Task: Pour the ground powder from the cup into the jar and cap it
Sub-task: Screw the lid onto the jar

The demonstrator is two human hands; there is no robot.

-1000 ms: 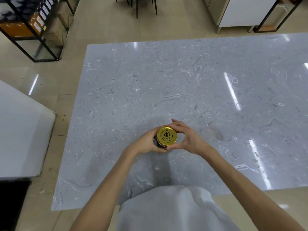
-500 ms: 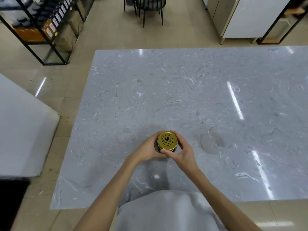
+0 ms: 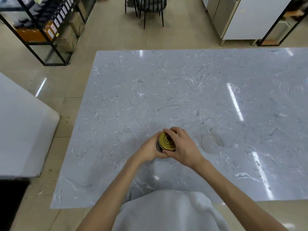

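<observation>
The jar [image 3: 160,146] was held upright just above or on the marble table [image 3: 183,90], near the table's near edge and slightly left of its middle; contact with the surface could not be told. The left hand [image 3: 148,150] was wrapped closed around the dark jar body from the left. The right hand [image 3: 183,147] was closed over the gold lid [image 3: 167,142], fingers curled on the far rim and thumb on the near rim. The lid was seated on the jar mouth; how tightly could not be told.

A shallow round recess [image 3: 215,142] was noted in the tabletop just right of the right hand, apart from it. Open tabletop was recorded far, left and right of the hands. The table's left edge was seen well left of the jar, with floor beyond it and a white surface [image 3: 21,127] further left. Past the far edge, a black shelf rack [image 3: 41,30], a chair [image 3: 150,9] and a white cabinet [image 3: 246,19] were noted. No cup was seen.
</observation>
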